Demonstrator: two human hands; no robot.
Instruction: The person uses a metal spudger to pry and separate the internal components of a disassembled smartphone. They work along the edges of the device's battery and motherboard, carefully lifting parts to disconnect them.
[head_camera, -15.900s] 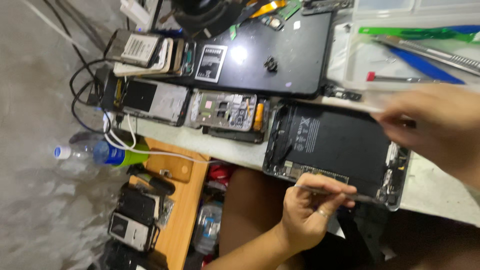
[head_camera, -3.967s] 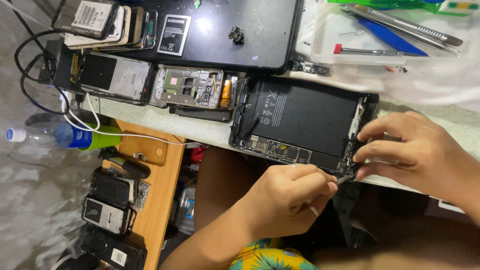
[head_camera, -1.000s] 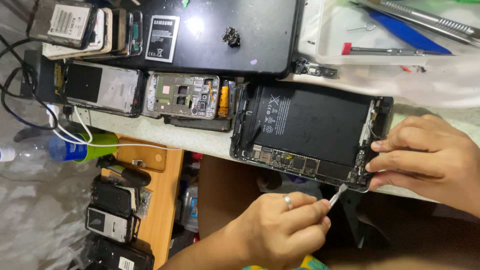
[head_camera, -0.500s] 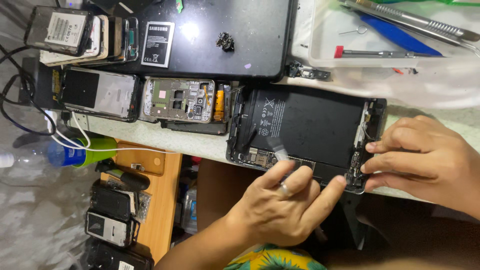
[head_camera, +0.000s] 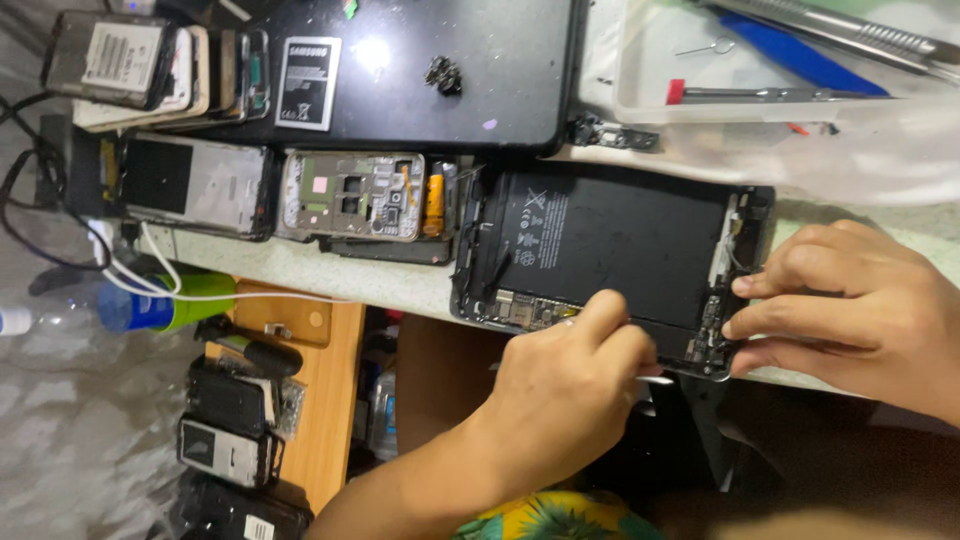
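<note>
Opened tablet (head_camera: 610, 250) lying flat at the surface (head_camera: 330, 275) edge, its black battery exposed. Left hand (head_camera: 570, 385) with curled grip pinching a thin tool (head_camera: 655, 379), its tip at the tablet's lower edge. Right hand (head_camera: 850, 310) with fingertips (head_camera: 738, 328) pressed on the tablet's right end near the small boards; it grasps nothing. To the left, an opened phone (head_camera: 365, 195) just beside the tablet. Above, a dark laptop (head_camera: 440, 70) and a clear tray (head_camera: 640, 100) with tools.
</note>
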